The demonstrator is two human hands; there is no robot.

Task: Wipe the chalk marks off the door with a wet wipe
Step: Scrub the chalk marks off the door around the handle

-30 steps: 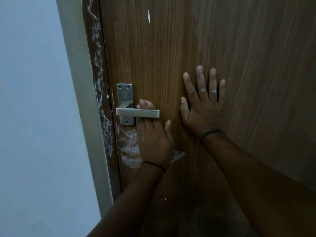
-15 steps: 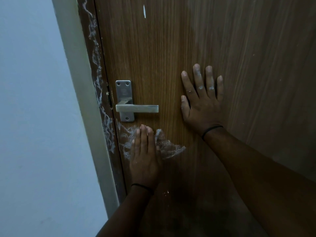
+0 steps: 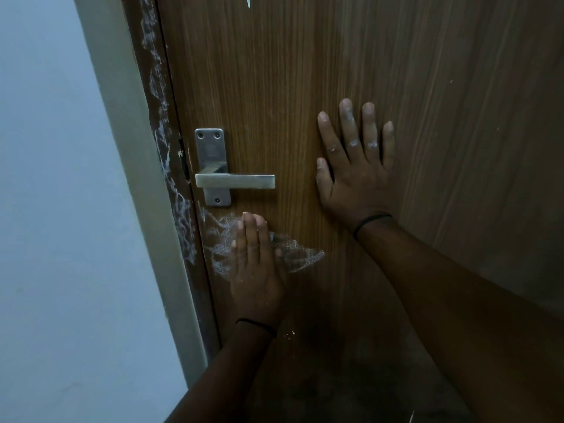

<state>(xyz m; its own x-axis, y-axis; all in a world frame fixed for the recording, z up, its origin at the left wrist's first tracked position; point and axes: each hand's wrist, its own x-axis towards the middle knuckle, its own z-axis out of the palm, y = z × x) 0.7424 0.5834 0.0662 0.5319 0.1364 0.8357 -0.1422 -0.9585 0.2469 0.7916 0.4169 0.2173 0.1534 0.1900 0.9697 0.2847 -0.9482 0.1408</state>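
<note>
A brown wood-grain door [image 3: 335,71] fills the view. White chalk marks [image 3: 219,248] smear the door just below the metal lever handle [image 3: 235,181]. My left hand [image 3: 253,279] lies flat on that patch, fingers straight and pointing up, fingertips just under the handle. A pale grey bit at the thumb side [image 3: 274,239] looks like the wet wipe under my palm; most of it is hidden. My right hand [image 3: 354,169] presses flat on the door to the right of the handle, fingers spread, with chalk dust on the knuckles.
More chalk [image 3: 171,178] runs down the dark edge of the door jamb left of the handle. A pale door frame [image 3: 143,178] and a light wall [image 3: 61,209] lie further left. A small white mark [image 3: 248,1] sits high on the door.
My left hand slid down from behind the lever handle onto the chalk patch, uncovering the area by the handle. My right hand has stayed flat in the same place.
</note>
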